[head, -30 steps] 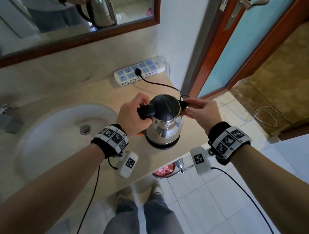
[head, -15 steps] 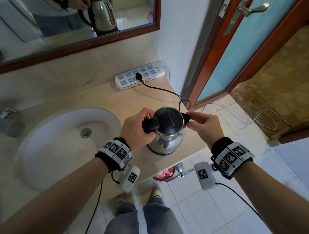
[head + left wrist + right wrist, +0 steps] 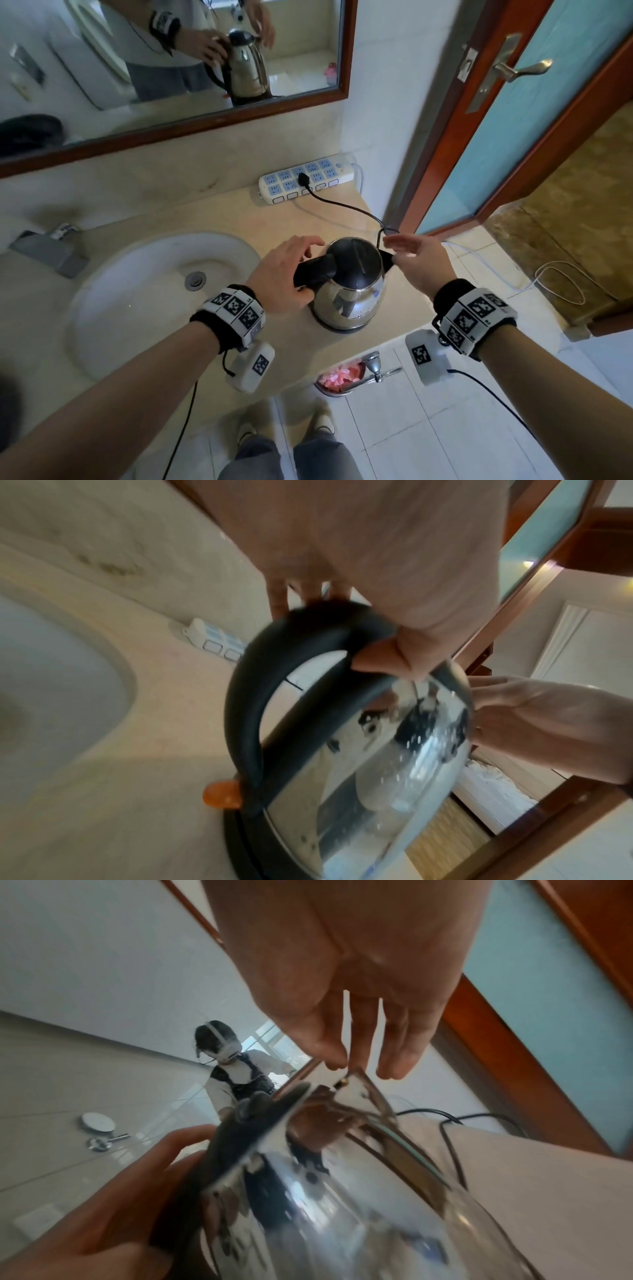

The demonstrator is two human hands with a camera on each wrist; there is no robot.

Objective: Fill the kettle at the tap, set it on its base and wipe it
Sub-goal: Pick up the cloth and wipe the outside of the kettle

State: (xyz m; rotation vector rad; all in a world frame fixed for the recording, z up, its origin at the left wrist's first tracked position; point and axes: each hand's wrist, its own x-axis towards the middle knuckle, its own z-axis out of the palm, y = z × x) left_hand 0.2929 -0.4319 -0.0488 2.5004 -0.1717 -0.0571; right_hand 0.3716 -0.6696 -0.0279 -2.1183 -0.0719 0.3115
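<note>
The steel kettle (image 3: 349,291) with its black lid stands upright on its dark base (image 3: 342,329) on the beige counter, right of the sink. My left hand (image 3: 284,270) is on the black handle (image 3: 246,696): the palm lies on top, the thumb curls under it and the fingers (image 3: 308,596) reach past it. My right hand (image 3: 414,260) hovers at the spout (image 3: 363,1085) with straight fingers (image 3: 394,1053), holding nothing. Water drops bead on the kettle's wall (image 3: 394,772). An orange switch (image 3: 222,795) shows at the foot of the handle.
The white sink (image 3: 137,291) and the steel tap (image 3: 51,246) lie to the left. A power strip (image 3: 305,178) leans on the back wall, and the black cord (image 3: 346,207) runs from it to the base. The counter's edge (image 3: 394,339) is close, with an open door (image 3: 513,120) to the right.
The kettle came down onto its base. My right hand let go of the spout and straightened its fingers. My left fingers have loosened over the handle.
</note>
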